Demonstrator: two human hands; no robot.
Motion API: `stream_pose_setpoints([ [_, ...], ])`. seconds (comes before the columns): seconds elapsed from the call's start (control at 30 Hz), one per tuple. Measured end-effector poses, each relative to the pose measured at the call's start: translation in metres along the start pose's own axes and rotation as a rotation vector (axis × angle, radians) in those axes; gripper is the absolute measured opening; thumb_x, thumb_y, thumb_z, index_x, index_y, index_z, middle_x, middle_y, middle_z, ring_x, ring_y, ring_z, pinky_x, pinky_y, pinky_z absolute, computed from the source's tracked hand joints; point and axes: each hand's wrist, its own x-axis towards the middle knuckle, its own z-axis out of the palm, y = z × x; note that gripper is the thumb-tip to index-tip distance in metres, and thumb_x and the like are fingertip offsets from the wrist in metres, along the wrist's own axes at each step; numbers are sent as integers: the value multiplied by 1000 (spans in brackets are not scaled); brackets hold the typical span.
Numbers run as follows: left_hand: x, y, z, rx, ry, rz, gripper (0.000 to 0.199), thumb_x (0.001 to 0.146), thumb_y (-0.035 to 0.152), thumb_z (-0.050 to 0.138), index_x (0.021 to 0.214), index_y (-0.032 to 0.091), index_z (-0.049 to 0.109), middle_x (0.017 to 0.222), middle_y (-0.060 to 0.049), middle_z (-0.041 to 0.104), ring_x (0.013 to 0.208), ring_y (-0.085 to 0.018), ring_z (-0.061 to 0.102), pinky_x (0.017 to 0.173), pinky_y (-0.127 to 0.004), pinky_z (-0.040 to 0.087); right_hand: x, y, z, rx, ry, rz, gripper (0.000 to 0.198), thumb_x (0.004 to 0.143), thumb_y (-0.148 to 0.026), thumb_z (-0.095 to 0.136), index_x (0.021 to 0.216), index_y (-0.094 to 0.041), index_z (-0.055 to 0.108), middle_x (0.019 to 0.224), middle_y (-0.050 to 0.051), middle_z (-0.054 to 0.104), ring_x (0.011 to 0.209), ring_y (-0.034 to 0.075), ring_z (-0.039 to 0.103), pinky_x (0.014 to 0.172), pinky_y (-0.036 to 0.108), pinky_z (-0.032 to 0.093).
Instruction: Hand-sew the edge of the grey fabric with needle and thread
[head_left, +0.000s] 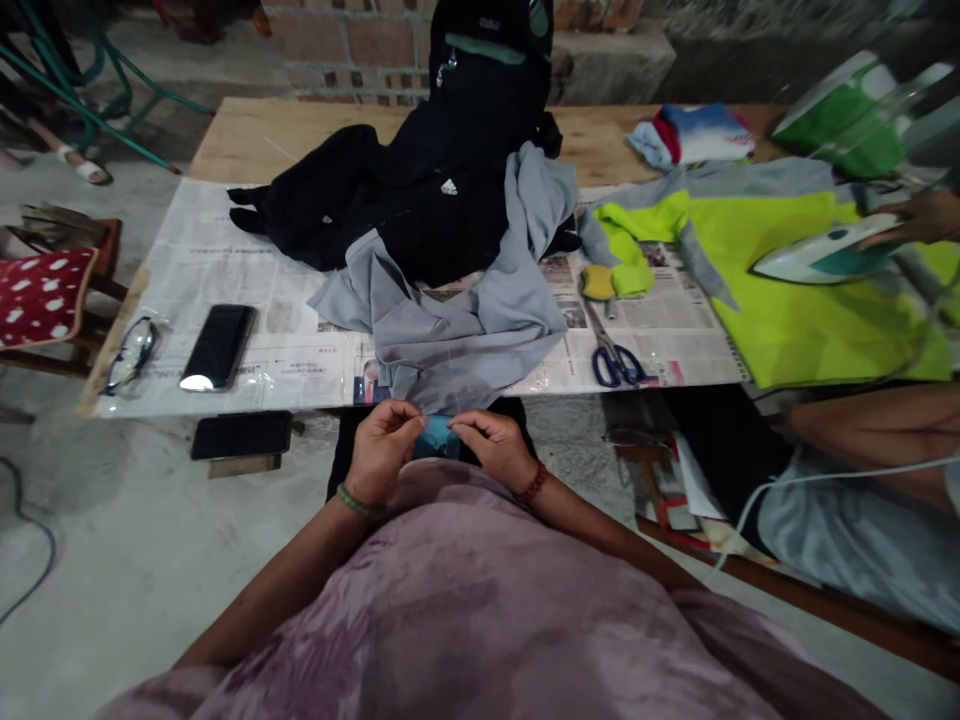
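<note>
My left hand (385,450), with a green bead bracelet at the wrist, is closed in a pinch just off the table's front edge. Opposite it, my right hand (501,450) wears a red bead bracelet and also pinches thumb against finger. Whatever the fingertips hold is too small to make out. A blue item (439,437) shows between and below the hands; I cannot tell whether they touch it. Directly beyond the fingers lies a crumpled grey garment (465,330), partly over a black jacket (450,215). Scissors with blue handles (616,362) rest to the right.
Newspaper under clear plastic (300,375) covers the table. Glasses (133,355) and a phone (217,347) lie left; another phone (241,436) sits lower. At right, another person's hand (926,215) holds an iron (832,250) on a yellow-green garment (780,330). A black bag (491,70) stands behind.
</note>
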Motion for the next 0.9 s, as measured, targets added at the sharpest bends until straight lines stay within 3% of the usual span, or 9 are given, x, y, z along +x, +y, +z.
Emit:
stream_pose_setpoints([
  [0.27, -3, 8, -5, -87, -15, -29, 25, 58, 22, 74, 73, 15, 55, 41, 11, 41, 31, -1, 28, 30, -13, 20, 1, 5, -8, -23, 32, 24, 17, 80, -27, 54, 79, -18, 69, 78, 1, 70, 73, 12, 63, 69, 22, 50],
  [0.47, -8, 22, -10, -141, -48, -45, 24, 59, 19, 73, 75, 15, 55, 46, 10, 45, 31, 0, 28, 30, -12, 21, 5, 0, -13, -46, 26, -40, 16, 81, -26, 55, 79, -18, 69, 78, 1, 69, 73, 12, 63, 70, 22, 50],
  [0.9, -29, 87, -68, -158, 179, 255, 20, 56, 11, 72, 73, 15, 62, 60, 2, 61, 32, 0, 30, 27, -12, 24, 40, -16, -53, -110, 227, -135, 18, 80, -30, 56, 82, -18, 69, 77, 1, 65, 69, 10, 58, 66, 22, 46],
])
